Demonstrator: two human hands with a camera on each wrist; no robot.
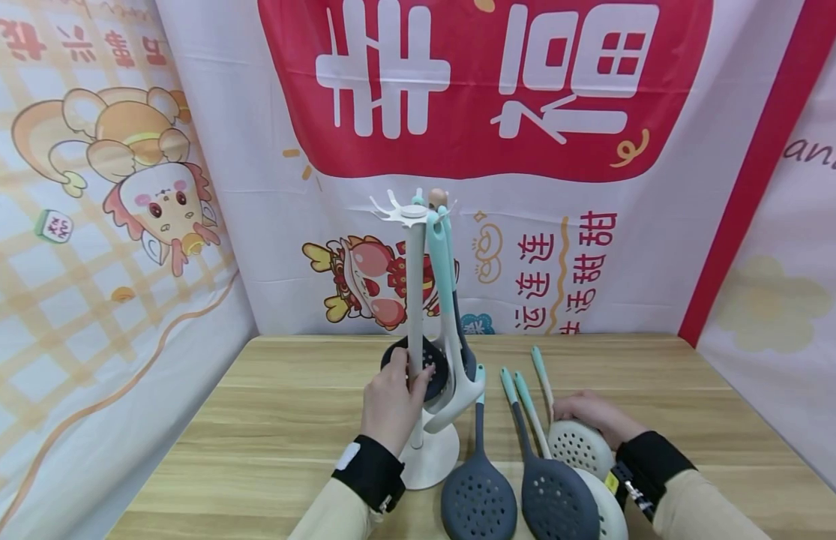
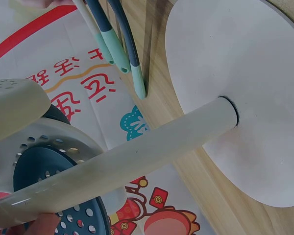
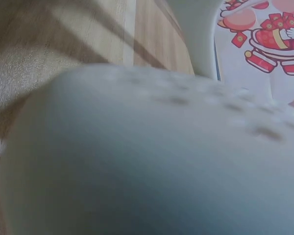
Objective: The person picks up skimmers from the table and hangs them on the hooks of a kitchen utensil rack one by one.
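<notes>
My left hand (image 1: 391, 401) grips the white pole (image 1: 415, 300) of a utensil stand partway down; in the left wrist view its fingertips (image 2: 44, 224) curl at the pole (image 2: 137, 152). Beside that hand hang a dark perforated skimmer (image 1: 436, 379) and a white ladle (image 1: 458, 401) with a teal handle. On the right, my right hand (image 1: 596, 416) holds a white perforated skimmer (image 1: 579, 448) near where its handle meets the head, its teal handle end pointing away. The same skimmer (image 3: 137, 147) fills much of the right wrist view, blurred, with the fingers hidden.
A dark perforated turner (image 1: 480, 499) lies in front of the stand's round base (image 1: 431, 465). Right of it, another dark turner (image 1: 559, 499) overlaps a white perforated utensil (image 1: 609, 510). White hooks (image 1: 394, 210) ring the stand's top. A printed cloth (image 1: 593, 247) hangs behind the wooden table (image 1: 276, 420).
</notes>
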